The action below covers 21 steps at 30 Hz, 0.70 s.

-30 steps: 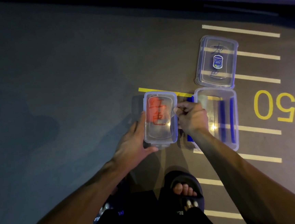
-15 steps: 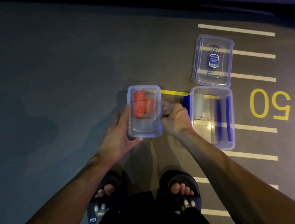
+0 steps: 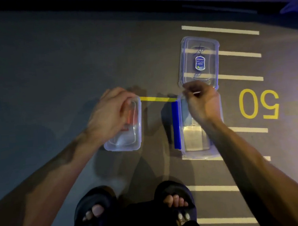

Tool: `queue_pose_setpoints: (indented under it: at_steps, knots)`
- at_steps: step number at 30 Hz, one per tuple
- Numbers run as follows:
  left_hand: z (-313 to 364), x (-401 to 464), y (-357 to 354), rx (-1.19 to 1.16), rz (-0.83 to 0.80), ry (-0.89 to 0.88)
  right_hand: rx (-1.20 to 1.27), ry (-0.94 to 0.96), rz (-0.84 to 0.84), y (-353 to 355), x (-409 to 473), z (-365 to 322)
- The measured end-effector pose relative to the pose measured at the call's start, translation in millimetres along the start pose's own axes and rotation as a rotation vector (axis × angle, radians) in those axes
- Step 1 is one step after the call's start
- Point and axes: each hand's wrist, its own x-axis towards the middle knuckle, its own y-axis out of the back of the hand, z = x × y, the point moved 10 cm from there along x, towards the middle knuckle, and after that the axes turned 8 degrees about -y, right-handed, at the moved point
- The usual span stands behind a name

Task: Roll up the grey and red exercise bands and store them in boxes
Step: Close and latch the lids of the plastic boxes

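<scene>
Firmly, left hand (image 3: 111,114) grips closed box (image 3: 126,132)

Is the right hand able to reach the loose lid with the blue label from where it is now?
Probably yes. The right hand hovers over the open box, its fingers already at the near edge of the loose lid, and nothing lies between them.

Bare forearms, no sleeves; black open-toe slides (image 3: 94,213), dark shorts (image 3: 145,221).
</scene>
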Motion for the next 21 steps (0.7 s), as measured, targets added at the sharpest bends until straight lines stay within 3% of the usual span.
queue_pose_setpoints:
  at_steps: [3,6,8,11,17,21]
  knots:
    - [40.0,49.4,-43.0,-0.124,-0.127,-0.111,-0.147,-0.014,0.117,42.8,27.9,7.5]
    - [33.4,79.9,-99.8,-0.19,-0.316,0.094,-0.23,-0.106,0.103,60.3,54.5,31.1]
    - [28.3,94.1,-123.6,-0.368,-0.349,0.239,-0.262,-0.217,0.052,64.0,69.5,52.1]
    - [32.3,108.2,-141.9,-0.618,-0.29,0.371,-0.141,-0.301,-0.034,60.3,77.9,65.5]
    - [35.2,111.1,-147.0,-1.004,-0.121,0.593,0.036,-0.316,0.056,78.7,81.6,59.7]
    - [30.9,109.3,-127.4,-1.035,-0.01,0.601,0.215,-0.279,0.131,95.3,76.4,46.7]
